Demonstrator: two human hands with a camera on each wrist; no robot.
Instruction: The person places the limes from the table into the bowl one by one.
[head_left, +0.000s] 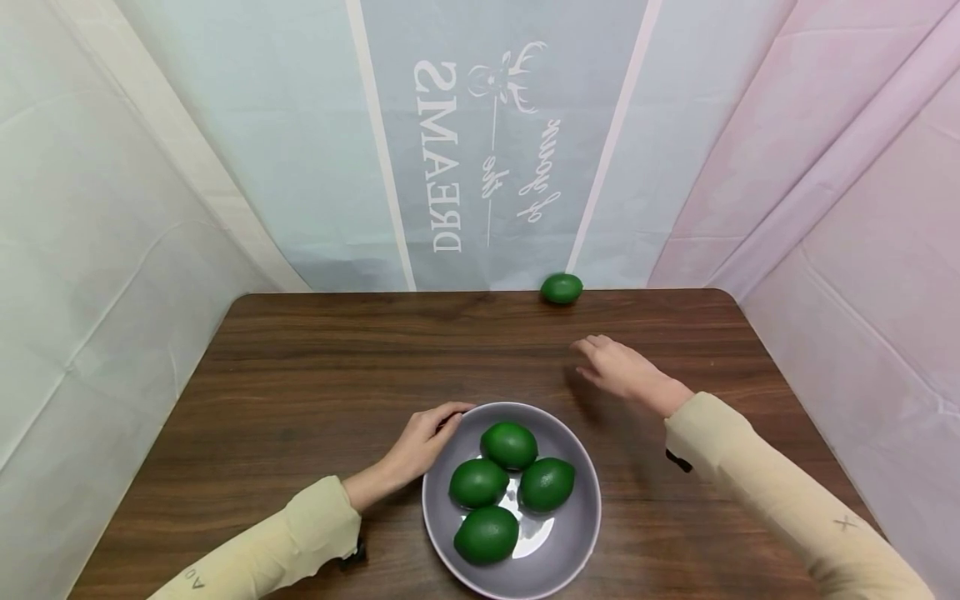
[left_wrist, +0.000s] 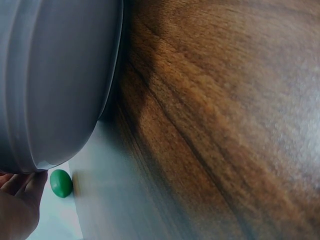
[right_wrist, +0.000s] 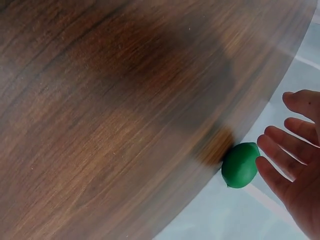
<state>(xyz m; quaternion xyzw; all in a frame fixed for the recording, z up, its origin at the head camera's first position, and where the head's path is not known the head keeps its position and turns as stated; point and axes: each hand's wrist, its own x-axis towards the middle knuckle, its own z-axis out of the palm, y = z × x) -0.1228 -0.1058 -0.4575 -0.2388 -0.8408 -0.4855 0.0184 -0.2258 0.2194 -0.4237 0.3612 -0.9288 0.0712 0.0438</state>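
Observation:
A grey bowl point(head_left: 585, 546) stands near the front of the table with several green limes point(head_left: 547, 484) inside. At its upper left side my left hand point(head_left: 420, 442) holds the rim, the thumb by the edge and the fingers along the outside. In the left wrist view that hand point(left_wrist: 20, 205) touches the bowl point(left_wrist: 65, 75), which hides part of its fingers. One more lime point(head_left: 562, 288) lies at the table's far edge. My right hand point(head_left: 622, 368) is over the table, apart from this lime, its fingers point(right_wrist: 282, 147) loosely spread with nothing in them.
The dark wooden table point(head_left: 337, 358) has a far edge against a hanging cloth point(head_left: 315, 167) with printed lettering. Pale cloth walls point(head_left: 90, 275) stand on both sides. The single lime sits right by the cloth at the back.

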